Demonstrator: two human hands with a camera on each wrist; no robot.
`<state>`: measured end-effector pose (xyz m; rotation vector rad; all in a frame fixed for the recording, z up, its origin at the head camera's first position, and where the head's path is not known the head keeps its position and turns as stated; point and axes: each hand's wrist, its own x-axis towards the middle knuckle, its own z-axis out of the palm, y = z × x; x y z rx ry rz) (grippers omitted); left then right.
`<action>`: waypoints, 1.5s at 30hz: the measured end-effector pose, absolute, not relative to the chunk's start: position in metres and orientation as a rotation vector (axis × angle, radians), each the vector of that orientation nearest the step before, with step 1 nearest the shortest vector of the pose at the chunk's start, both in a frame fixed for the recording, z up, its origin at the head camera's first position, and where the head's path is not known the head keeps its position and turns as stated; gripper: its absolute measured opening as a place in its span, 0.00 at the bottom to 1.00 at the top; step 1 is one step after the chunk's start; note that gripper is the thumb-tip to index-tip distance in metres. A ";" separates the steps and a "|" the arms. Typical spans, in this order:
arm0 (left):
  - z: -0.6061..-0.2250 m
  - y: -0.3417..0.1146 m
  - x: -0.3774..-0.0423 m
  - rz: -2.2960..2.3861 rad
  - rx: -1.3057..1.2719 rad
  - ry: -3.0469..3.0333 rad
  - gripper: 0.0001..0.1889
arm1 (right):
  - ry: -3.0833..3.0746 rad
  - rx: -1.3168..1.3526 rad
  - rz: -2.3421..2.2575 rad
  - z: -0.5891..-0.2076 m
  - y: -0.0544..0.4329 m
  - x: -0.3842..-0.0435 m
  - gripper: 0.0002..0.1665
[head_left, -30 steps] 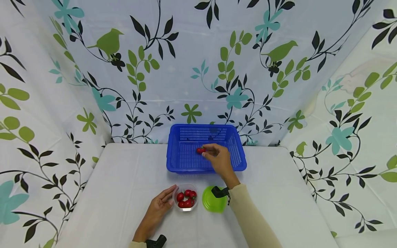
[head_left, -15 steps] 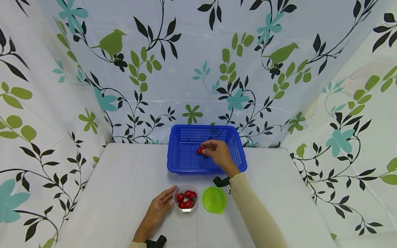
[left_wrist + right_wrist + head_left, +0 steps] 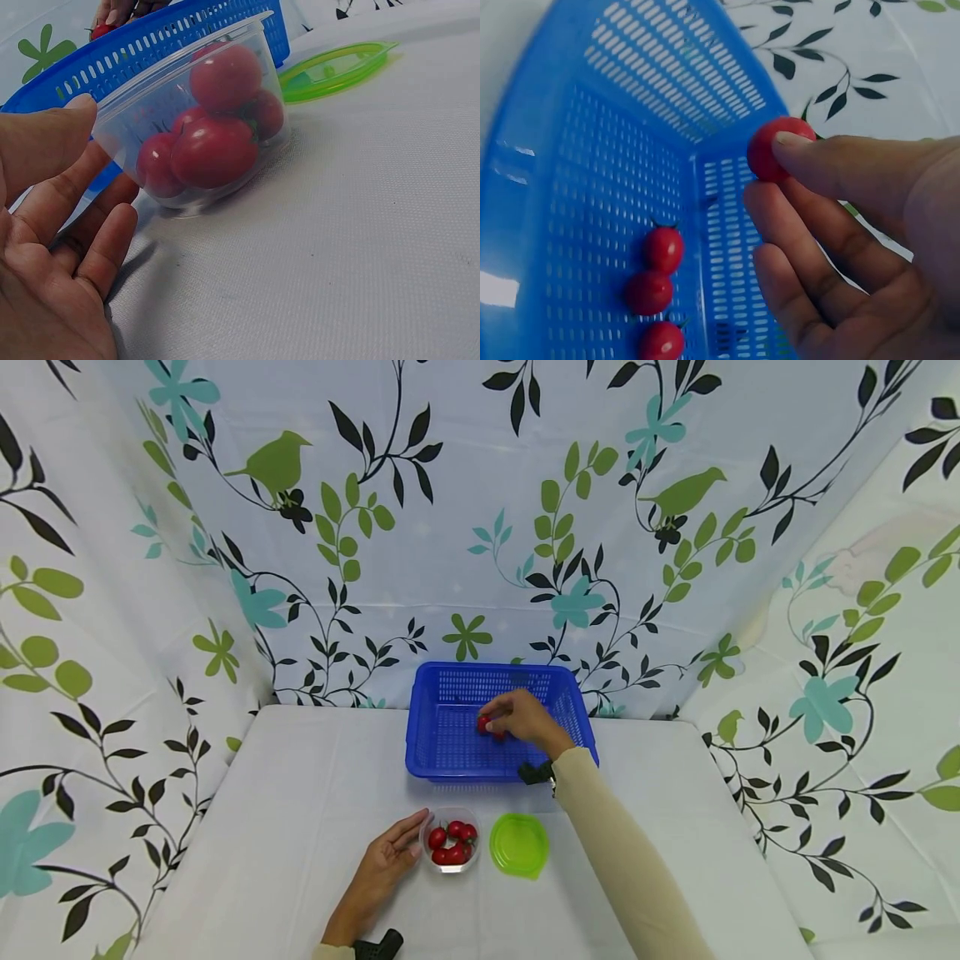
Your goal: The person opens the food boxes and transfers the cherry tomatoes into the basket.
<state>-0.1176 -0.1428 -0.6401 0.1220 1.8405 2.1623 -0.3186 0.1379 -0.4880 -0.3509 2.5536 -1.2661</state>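
My right hand [image 3: 521, 717] pinches a small red tomato [image 3: 769, 150] between thumb and fingers, above the blue plastic basket [image 3: 450, 768]. Below it, on the basket's floor, lie three more tomatoes [image 3: 649, 292] in a row, seen in the right wrist view. On the table, my left hand [image 3: 386, 856] lies beside a clear plastic tub [image 3: 120, 124], its fingers loosely extended and the thumb tip right at the rim. Several red tomatoes [image 3: 214, 152] with green stems fill the lower part of the tub.
A bright green lid [image 3: 519, 845] lies flat to the right of the tub. The white-covered table [image 3: 315, 777] carries everything, and a patterned cloth [image 3: 480, 527] hangs behind and on both sides.
Over the basket, my right hand has shifted slightly and now pinches a tomato held up off the basket floor. My left hand and the tub stay in place.
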 end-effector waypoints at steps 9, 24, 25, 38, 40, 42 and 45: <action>-0.641 -0.143 -0.119 2.181 0.130 1.819 0.30 | 2.501 -0.368 -1.140 -0.496 0.138 -0.339 0.13; -0.642 -0.144 -0.119 2.172 0.157 1.813 0.31 | 2.458 -0.290 -1.077 -0.520 0.137 -0.363 0.15; -0.642 -0.145 -0.119 2.171 0.164 1.814 0.31 | 2.459 -0.291 -1.066 -0.521 0.136 -0.364 0.15; -0.640 -0.145 -0.118 2.177 0.169 1.814 0.30 | 2.513 -0.232 -0.921 -0.526 0.127 -0.371 0.14; -0.641 -0.145 -0.118 2.178 0.164 1.811 0.30 | 2.520 -0.235 -0.906 -0.527 0.127 -0.371 0.15; -0.642 -0.145 -0.119 2.181 0.166 1.808 0.30 | 2.535 -0.243 -0.876 -0.528 0.127 -0.372 0.15; -0.642 -0.146 -0.119 2.186 0.172 1.808 0.30 | 2.551 -0.237 -0.839 -0.530 0.124 -0.372 0.14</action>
